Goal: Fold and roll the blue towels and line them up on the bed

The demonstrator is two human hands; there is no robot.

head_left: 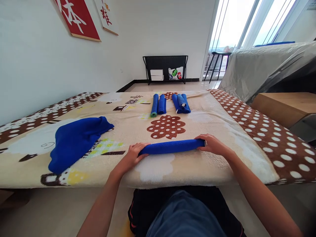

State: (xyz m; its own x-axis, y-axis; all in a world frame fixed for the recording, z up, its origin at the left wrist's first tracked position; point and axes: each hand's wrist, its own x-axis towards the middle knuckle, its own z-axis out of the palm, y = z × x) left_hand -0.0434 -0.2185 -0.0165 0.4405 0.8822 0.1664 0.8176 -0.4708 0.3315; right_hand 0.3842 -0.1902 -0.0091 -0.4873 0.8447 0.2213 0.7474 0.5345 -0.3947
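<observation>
A blue towel rolled into a long tube (172, 146) lies crosswise near the front edge of the blanket-covered bed. Around its left end my left hand (137, 153) is closed, thumb on the near side. My right hand (209, 143) grips the opposite end, where a small pale tag shows. To the left, a loose blue towel (76, 140) is spread in a crumpled heap. Farther back lie several rolled blue towels in two groups: a left group (158, 104), one roll showing a green edge, and a right group (181, 103) with one roll on top.
The patterned blanket (197, 126) has a brown dotted border. A cardboard box (286, 105) and a plastic-covered piece of furniture (266, 65) stand at the right. Against the back wall is a black rack (165, 64); a black stool (218, 64) stands by the window.
</observation>
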